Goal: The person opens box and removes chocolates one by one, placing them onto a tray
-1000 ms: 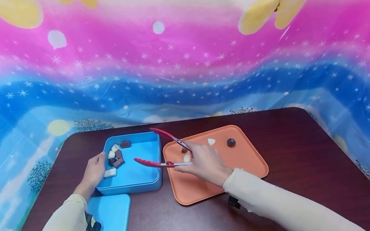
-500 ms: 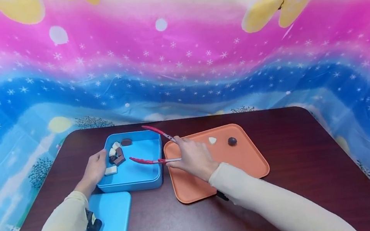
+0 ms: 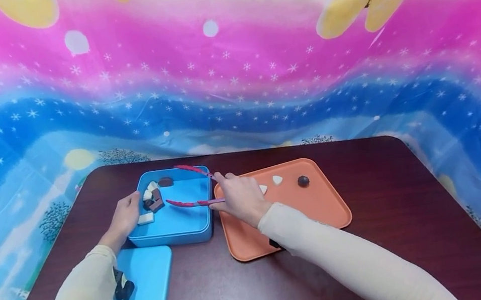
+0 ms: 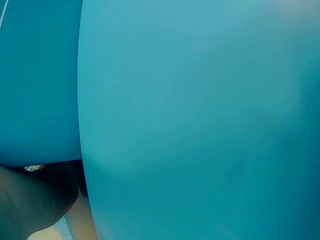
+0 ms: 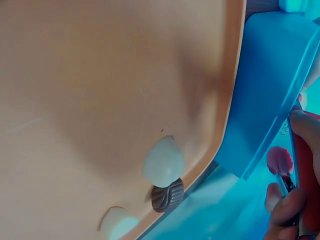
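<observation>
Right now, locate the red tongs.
In the head view, the red tongs are in the right hand, their ends over the right side of the blue box.

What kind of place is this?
Maybe an indoor corner set up for a tabletop activity, though I can't be sure. A bright snowflake cloth hangs behind a dark table, and an open blue box stands on top.

Before me is a dark reddish-brown wood-grain table [image 3: 398, 235], its far corners rounded. On its top, from where I look, a light blue box [image 3: 174, 239] stands at eleven o'clock, a flat blue lid [image 3: 150, 293] lies at ten, and an orange rectangular tray [image 3: 316, 205] sits slightly askew toward one.
</observation>
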Motion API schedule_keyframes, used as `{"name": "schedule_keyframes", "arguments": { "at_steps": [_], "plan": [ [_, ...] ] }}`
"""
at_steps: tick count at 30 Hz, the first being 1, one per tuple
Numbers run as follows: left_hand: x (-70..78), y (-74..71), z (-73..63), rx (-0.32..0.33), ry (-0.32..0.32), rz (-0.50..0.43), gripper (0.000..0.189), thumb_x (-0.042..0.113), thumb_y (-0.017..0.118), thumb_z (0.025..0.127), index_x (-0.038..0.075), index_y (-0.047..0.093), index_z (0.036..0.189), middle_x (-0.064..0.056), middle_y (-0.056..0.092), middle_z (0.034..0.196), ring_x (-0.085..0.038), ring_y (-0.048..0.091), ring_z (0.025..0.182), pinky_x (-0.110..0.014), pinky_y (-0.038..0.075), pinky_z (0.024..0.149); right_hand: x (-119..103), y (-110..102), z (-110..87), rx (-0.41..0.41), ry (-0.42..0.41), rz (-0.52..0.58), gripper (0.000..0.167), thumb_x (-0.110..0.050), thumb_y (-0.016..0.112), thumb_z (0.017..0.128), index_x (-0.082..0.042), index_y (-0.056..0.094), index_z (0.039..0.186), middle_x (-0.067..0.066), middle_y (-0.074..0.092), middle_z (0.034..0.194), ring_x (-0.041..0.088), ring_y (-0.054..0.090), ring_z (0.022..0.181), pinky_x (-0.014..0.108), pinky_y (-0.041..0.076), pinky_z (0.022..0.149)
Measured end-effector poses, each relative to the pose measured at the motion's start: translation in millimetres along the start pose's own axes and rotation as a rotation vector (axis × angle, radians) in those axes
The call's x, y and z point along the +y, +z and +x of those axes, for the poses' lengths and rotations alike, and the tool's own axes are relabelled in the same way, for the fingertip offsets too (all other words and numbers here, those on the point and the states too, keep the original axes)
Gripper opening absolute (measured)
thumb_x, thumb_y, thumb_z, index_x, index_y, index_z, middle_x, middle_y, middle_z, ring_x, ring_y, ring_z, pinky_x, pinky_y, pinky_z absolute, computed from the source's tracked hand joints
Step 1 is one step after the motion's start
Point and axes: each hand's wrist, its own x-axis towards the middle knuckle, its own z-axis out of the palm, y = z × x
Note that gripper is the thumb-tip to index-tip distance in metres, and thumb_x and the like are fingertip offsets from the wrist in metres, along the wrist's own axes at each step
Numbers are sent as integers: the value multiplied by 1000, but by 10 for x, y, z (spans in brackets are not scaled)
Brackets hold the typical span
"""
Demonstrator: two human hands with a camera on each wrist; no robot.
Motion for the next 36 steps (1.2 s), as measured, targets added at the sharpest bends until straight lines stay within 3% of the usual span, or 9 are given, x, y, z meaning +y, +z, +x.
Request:
{"name": "schedule_keyframes", "arguments": {
  "at_steps": [7,16,23,29,31,34,36],
  "plan": [
    [19,-8,23,-8,-34,1,73,53,10,108,3,5,161,-26,9,168,-50,13,154,-68,21,121,-18,61,115,-9,-36,-25,68,-60,74,85,-17,63,135,-1,67,78,10,52,51,19,40,41],
    [42,-9,32,5,-2,7,71,49,11,109,1,8,161,-25,11,168,-48,14,155,-66,20,123,-1,69,257,-77,-9,19,61,-57,73,87,-17,67,133,-3,65,70,10,55,53,21,42,40],
    [8,11,15,4,-2,-4,71,50,11,109,3,7,162,-24,11,169,-48,13,155,-65,20,123,-66,56,338,-136,3,16,52,-56,72,88,-18,70,124,-5,61,67,9,56,55,22,44,42],
    [9,10,12,12,5,-7,70,49,11,110,2,9,161,-24,10,168,-47,13,155,-65,19,124,-142,79,390,-148,5,-21,54,-57,71,89,-20,69,128,-3,69,75,10,59,56,24,47,42],
    [13,11,14,18,7,-7,70,49,11,110,1,10,161,-25,12,168,-46,13,155,-64,19,124,-167,106,390,-142,12,-22,55,-57,71,89,-21,68,130,-2,72,79,10,60,56,24,47,42],
    [19,15,16,25,-8,-18,72,50,11,109,-1,23,159,-30,33,158,-46,26,152,-63,26,123,-208,168,382,-132,13,-15,56,-57,71,89,-19,68,130,-1,71,78,11,60,57,24,48,42],
    [26,15,16,23,-17,-17,72,50,11,109,-1,23,159,-30,34,157,-46,27,151,-62,27,123,-236,202,375,-125,9,-9,52,-56,71,89,-18,70,125,0,68,73,11,59,56,24,48,43]
  ]
}}
